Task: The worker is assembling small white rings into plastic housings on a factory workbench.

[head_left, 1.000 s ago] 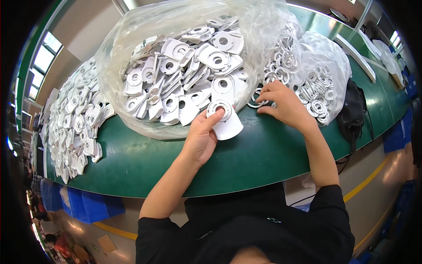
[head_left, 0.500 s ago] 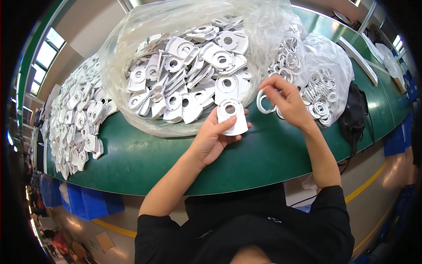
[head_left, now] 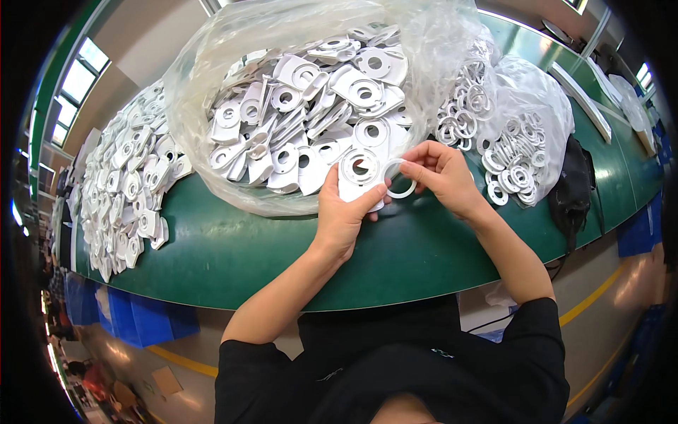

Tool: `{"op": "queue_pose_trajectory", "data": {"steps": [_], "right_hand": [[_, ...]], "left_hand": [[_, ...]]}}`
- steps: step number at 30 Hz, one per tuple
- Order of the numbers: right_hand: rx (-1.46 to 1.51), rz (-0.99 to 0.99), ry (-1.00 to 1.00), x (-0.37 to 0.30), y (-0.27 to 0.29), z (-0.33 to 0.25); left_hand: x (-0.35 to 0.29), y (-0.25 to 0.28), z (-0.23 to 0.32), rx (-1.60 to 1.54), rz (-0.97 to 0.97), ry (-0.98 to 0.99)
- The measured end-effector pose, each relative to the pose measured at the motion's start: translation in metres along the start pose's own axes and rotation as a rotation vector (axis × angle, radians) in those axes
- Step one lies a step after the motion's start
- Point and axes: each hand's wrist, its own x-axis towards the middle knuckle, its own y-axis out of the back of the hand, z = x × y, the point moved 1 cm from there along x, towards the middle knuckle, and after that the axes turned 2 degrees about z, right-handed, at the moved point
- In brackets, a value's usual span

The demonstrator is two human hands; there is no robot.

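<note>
Head view: a large clear plastic bag gapes open, packed with a jumble of white plates, each pierced by a round hole. To its right, a smaller translucent bag holds white rings that reach out at its mouth, and more rings show beneath the plastic between the two bags. Left of the large bag lies a loose heap of similar white plates. All this sits on a glossy green worktop, with a black bag near its right edge. Blue bins and a yellow floor line show below; windows stand at left.

Before the large bag, the left hand grips a white part, flat, with a stepped circular collar around its hole. The right hand pinches a slim, smooth white ring between its fingers, right beside the part; whether they touch is unclear.
</note>
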Motion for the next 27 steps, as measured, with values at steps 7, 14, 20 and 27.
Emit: {"op": "queue_pose_trajectory", "data": {"steps": [7,14,20,27], "right_hand": [[-0.433,0.135,0.512,-0.002,-0.001,-0.005],[-0.594,0.036,0.707,-0.002,-0.003,-0.004],[-0.668,0.054,0.761,-0.004,-0.008,-0.006],[-0.689,0.079,0.84,-0.007,-0.012,-0.004]], "left_hand": [[0.001,-0.001,-0.012,-0.049,-0.304,0.186],[-0.003,-0.007,-0.004,-0.001,-0.381,0.239],[-0.004,-0.005,-0.004,-0.098,-0.415,0.263],[-0.002,-0.003,-0.012,0.056,-0.422,0.146]]}}
